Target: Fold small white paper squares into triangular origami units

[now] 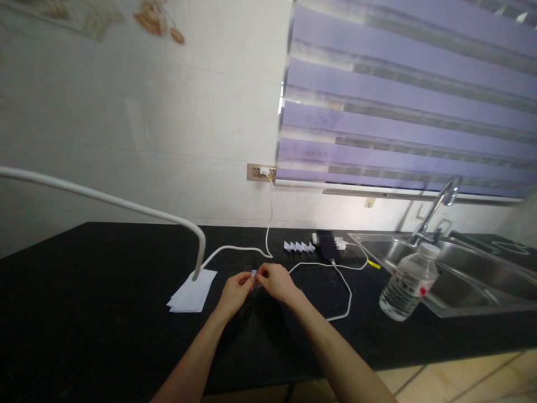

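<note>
From here I see the left hand (pixel 235 291) and right hand (pixel 274 280), each grip narrow, pinching a small paper piece (pixel 254 273) over the black surface (pixel 104 324).

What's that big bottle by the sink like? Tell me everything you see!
The bottle looks like clear plastic, with ridges round its lower part, a pale cap on top and a red mark on its side. It stands on the black counter, beside the sink, hiding part of its edge. It looks tilted in this view. I can't tell how full it is. Neither the left hand nor the right hand touches it.
</note>
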Demonstrator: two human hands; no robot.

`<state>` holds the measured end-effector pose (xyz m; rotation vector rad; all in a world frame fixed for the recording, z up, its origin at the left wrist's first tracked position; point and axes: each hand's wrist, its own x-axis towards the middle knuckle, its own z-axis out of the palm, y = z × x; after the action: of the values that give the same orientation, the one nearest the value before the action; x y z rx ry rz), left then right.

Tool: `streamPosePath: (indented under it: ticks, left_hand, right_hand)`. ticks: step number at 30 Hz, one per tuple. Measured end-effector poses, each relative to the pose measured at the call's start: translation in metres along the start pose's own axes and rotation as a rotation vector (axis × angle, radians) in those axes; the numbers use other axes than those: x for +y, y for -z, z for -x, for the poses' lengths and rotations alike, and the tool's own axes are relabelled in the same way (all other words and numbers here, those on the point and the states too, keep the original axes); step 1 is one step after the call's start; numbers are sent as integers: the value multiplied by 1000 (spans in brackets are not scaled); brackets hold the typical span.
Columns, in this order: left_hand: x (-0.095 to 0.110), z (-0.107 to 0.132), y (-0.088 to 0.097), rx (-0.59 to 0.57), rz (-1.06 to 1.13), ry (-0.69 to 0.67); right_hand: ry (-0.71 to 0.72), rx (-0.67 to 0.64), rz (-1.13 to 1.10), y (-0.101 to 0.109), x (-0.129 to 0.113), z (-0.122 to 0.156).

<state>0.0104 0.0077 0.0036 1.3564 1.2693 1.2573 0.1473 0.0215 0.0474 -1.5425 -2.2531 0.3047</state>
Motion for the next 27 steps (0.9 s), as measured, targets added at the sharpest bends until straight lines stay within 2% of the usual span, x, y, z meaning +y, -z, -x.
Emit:
streamPosePath:
  ticks: [11,16,24,27]
  left_hand:
    - [0,-1,1,35,193,98]
    - [1,0,1,41,154,83]
    - [2,0,2,19,279,154]
    - [3,1,2,19,243,122]
  right_hand:
    - [7,85,-154,-7,-3,3]
    - [5,76,-274,-10,1,3]
    - [4,49,-456,-12,8,5]
    - [17,56,-458,-13,8,6]
